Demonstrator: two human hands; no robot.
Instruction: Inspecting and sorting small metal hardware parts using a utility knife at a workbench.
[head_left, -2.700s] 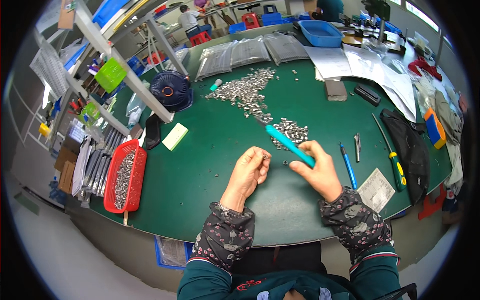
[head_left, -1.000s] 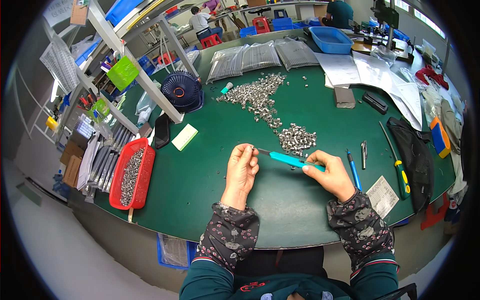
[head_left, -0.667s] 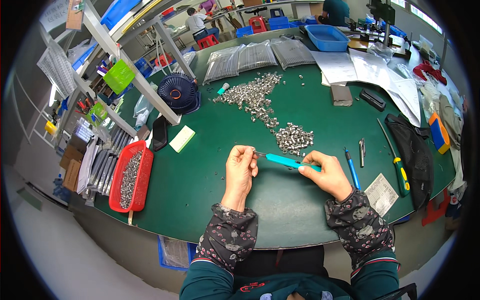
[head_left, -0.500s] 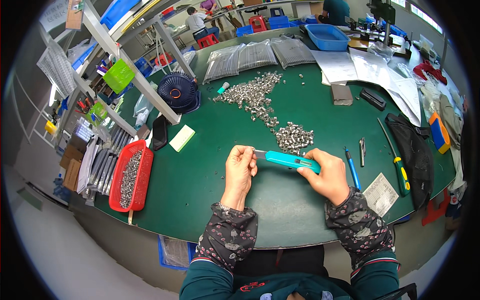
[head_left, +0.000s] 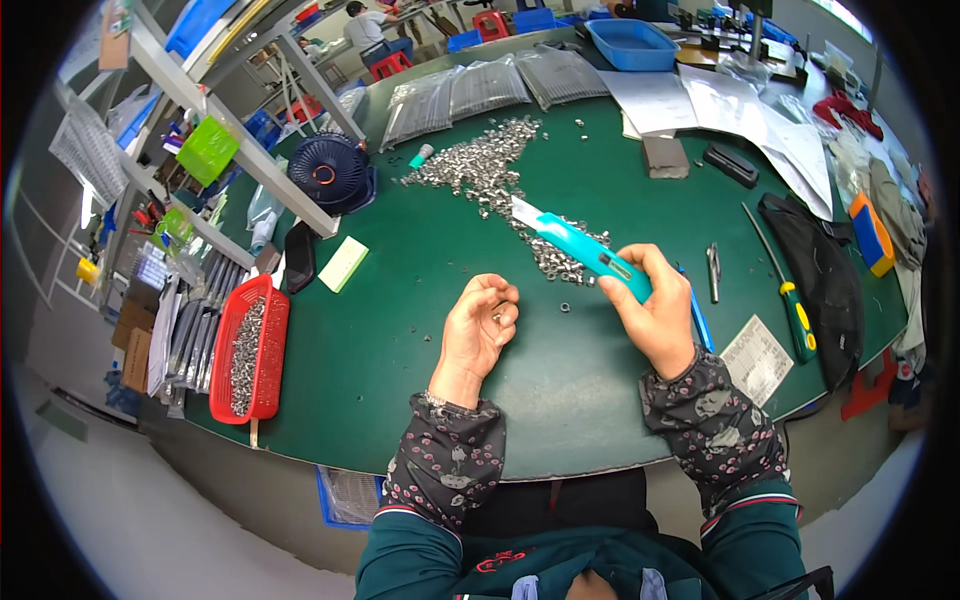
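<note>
My right hand (head_left: 660, 315) grips a teal utility knife (head_left: 590, 252), its bare blade pointing away and to the left above the small metal rings. My left hand (head_left: 472, 335) is held palm up with its fingers curled in. Something tiny seems to sit among those fingers, too small to make out. Beyond both hands, a heap of short silvery metal rings (head_left: 470, 165) spreads over the green table (head_left: 420, 250), and its near end lies partly behind the knife. One loose ring (head_left: 566, 308) rests between the hands.
On the left stands a red basket (head_left: 268, 365) of small metal parts, near a phone (head_left: 299, 257), a pale yellow notepad (head_left: 343, 264) and a dark fan (head_left: 330, 172). Rightward lie a blue pen (head_left: 700, 320), a screwdriver (head_left: 797, 318), a grey block (head_left: 665, 158) and a black bag (head_left: 825, 290).
The knife's blade has come away from my left fingertips and swung up and away. My left fingers have curled inward. The whole view has shifted slightly.
</note>
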